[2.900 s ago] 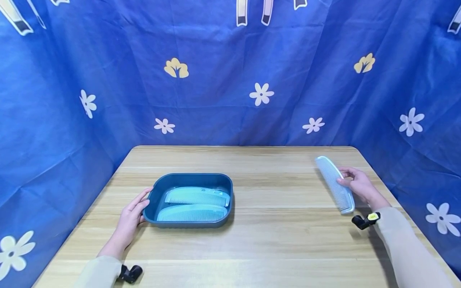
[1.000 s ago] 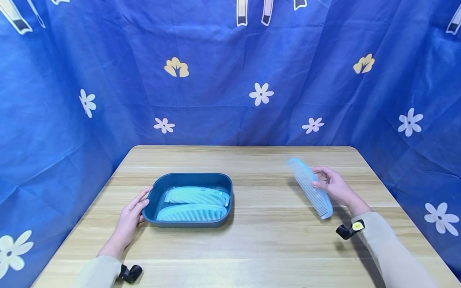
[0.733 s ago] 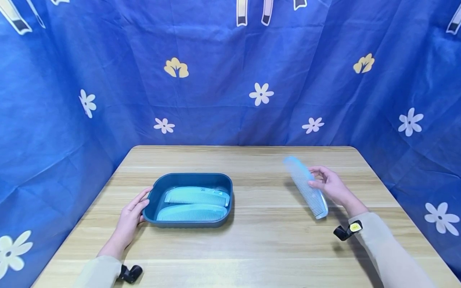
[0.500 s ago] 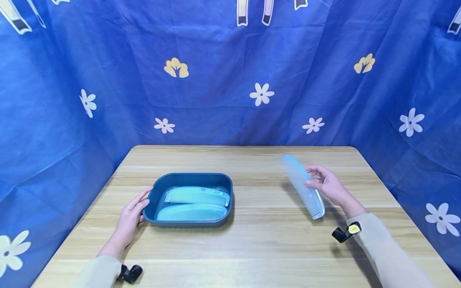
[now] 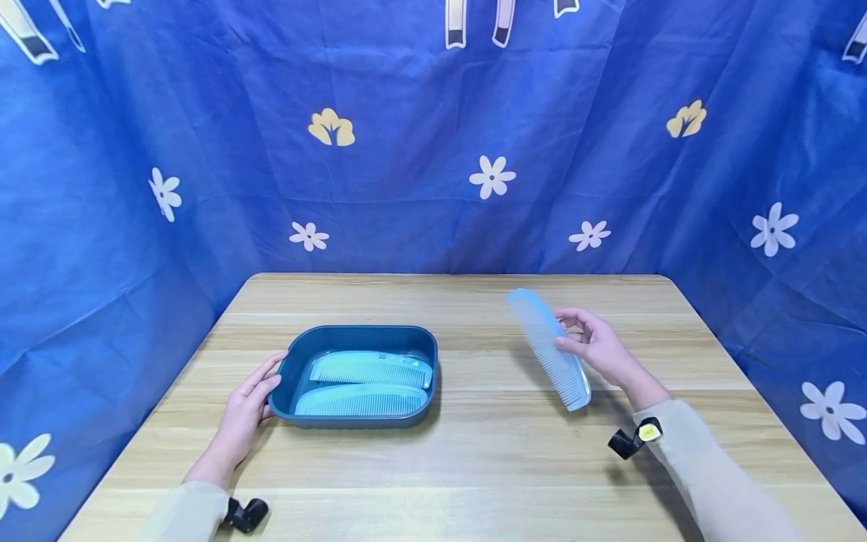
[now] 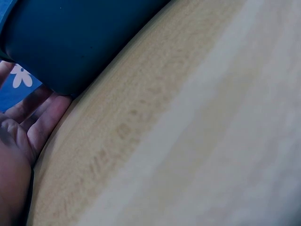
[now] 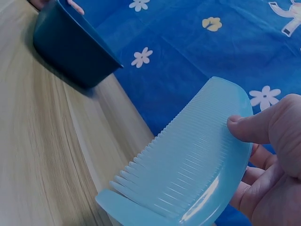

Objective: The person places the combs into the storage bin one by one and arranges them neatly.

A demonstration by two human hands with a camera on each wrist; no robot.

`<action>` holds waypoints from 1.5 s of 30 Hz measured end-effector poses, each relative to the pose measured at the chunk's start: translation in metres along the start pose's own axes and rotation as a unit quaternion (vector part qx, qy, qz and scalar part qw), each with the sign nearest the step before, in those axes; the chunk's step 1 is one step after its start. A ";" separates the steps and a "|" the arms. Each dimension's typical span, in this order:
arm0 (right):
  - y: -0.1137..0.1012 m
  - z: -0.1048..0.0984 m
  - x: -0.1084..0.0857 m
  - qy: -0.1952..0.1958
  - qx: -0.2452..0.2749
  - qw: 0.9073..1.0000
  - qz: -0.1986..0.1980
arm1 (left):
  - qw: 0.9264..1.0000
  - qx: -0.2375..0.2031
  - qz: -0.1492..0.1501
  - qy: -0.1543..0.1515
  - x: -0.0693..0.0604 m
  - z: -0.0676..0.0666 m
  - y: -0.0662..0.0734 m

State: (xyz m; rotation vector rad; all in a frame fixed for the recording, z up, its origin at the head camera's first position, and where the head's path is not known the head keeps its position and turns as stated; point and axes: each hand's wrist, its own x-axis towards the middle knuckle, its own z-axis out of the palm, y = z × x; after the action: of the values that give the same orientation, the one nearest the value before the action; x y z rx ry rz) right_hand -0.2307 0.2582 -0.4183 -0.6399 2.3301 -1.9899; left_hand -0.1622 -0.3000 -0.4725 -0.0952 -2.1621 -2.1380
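Observation:
In the head view, my right hand (image 5: 596,348) holds a light blue comb (image 5: 550,348) by its curved back, tilted above the table. The right wrist view shows the thumb on one face of this comb (image 7: 188,155) and fingers behind it, teeth facing left. At the left, my left hand (image 5: 247,410) grips the left end of a dark blue plastic basin (image 5: 355,423). Up close, in the left wrist view, its fingers (image 6: 49,115) touch the lower edge of the basin (image 6: 75,42). Two more light blue combs lie inside, a rear comb (image 5: 369,369) and a front comb (image 5: 362,400).
The wooden table (image 5: 474,467) carries the basin on its left half. A blue curtain (image 5: 420,150) with flowers closes off the back and both sides. Each wrist wears a small black camera, such as the right one (image 5: 633,440).
My right hand has carried its comb leftward, from the table's right side closer to the middle. The left hand, the basin and the two combs inside stay where they were.

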 end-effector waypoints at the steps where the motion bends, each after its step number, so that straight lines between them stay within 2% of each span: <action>1: 0.000 0.002 0.001 0.000 0.003 1.000 -0.001 | 1.000 0.000 0.000 0.000 0.000 0.000 0.000; 13: -0.008 0.030 0.020 -0.014 0.031 0.999 0.013 | 1.000 -0.002 0.000 0.002 0.000 0.000 -0.001; 27: -0.015 0.069 0.027 -0.036 0.048 0.998 0.013 | 1.000 0.005 0.000 0.001 0.000 0.000 -0.002; 36: -0.024 0.095 0.040 -0.060 0.043 0.997 -0.014 | 1.000 0.002 0.004 -0.005 0.000 0.001 -0.004; 45: -0.035 0.127 0.048 -0.071 0.055 0.996 -0.018 | 1.000 -0.004 0.003 0.001 0.000 0.001 -0.005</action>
State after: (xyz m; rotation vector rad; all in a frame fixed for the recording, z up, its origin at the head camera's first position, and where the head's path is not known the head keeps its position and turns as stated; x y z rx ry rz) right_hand -0.2304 0.1201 -0.3978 -0.7939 2.1270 -1.9992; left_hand -0.1633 -0.2992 -0.4772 -0.0998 -2.1493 -2.1414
